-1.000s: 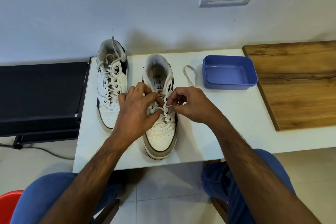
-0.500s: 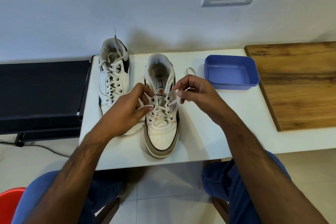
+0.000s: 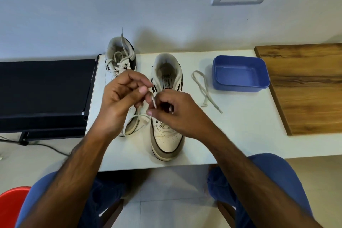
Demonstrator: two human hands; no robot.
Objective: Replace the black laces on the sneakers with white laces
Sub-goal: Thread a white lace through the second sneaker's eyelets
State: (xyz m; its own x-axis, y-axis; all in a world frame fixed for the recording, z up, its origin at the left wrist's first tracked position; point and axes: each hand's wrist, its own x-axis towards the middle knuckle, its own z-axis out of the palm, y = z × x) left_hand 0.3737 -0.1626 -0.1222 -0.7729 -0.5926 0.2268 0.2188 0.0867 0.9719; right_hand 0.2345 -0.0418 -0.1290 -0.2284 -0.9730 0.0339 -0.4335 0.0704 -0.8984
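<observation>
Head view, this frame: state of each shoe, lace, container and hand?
Left sneaker: laced white, untied.
Right sneaker: partly laced, being threaded.
White lace: pinched by both hands.
Loose lace end: slack on the table.
Blue container: open, empty.
Left hand: pinching lace.
Right hand: pinching lace.

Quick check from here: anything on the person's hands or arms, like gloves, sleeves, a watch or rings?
Nothing that shows. The left hand and right hand are bare, no gloves, no visible rings. Both forearms are bare to the frame edge: no sleeves, watch or bands. Blue trousers cover the knees.
</observation>
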